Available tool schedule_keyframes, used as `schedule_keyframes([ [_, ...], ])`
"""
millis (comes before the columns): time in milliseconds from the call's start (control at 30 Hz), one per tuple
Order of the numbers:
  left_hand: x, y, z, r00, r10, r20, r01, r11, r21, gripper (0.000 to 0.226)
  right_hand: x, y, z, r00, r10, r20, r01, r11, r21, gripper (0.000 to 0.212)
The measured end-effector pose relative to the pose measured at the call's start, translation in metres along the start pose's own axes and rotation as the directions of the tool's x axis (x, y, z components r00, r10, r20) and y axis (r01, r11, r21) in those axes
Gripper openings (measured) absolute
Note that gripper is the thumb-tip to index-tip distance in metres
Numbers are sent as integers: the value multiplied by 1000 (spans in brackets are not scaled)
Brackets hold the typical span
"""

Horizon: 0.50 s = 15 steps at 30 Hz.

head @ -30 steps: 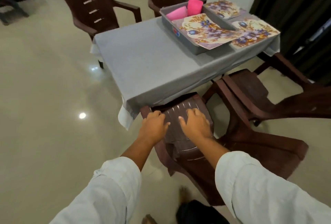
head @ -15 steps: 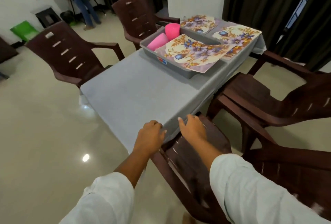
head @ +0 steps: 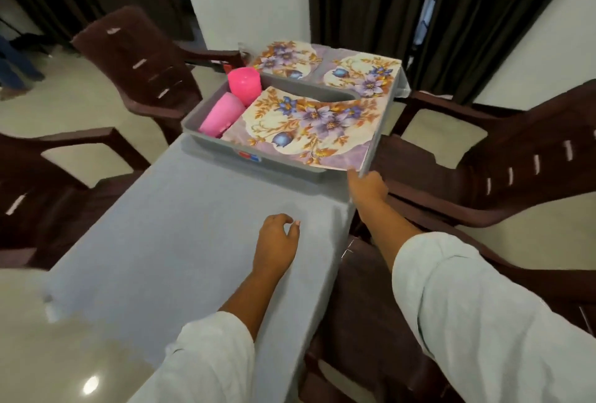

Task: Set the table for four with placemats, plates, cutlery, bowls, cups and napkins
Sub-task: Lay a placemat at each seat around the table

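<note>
With the left hand [head: 275, 241] loosely empty and the right hand [head: 367, 185] at the floral rectangular placemat [head: 309, 125], grip impossible to tell, a hasty pull could topple the upright pink plastic cup [head: 244, 81].

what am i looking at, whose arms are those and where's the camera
No machine: a person wears a camera on the head, so you look down along their own arms. The left hand hangs loosely curled over the grey-clothed table, holding nothing. The right hand reaches the near corner of a floral placemat lying across a grey tray; whether it grips is unclear. In the tray are a standing pink cup and a pink cup on its side. Two more placemats lie at the far end.
</note>
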<state>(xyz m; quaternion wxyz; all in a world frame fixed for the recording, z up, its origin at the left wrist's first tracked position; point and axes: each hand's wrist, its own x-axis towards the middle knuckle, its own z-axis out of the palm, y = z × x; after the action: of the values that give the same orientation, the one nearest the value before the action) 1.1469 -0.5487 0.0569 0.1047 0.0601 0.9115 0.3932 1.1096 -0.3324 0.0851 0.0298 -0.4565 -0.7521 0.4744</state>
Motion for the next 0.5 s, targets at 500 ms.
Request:
schedule_keyframes([
  [500,104,-23,-4,969,-52,243,108,969,-223,28,64,-45,42,940,215,-263,-170,968,183,36],
])
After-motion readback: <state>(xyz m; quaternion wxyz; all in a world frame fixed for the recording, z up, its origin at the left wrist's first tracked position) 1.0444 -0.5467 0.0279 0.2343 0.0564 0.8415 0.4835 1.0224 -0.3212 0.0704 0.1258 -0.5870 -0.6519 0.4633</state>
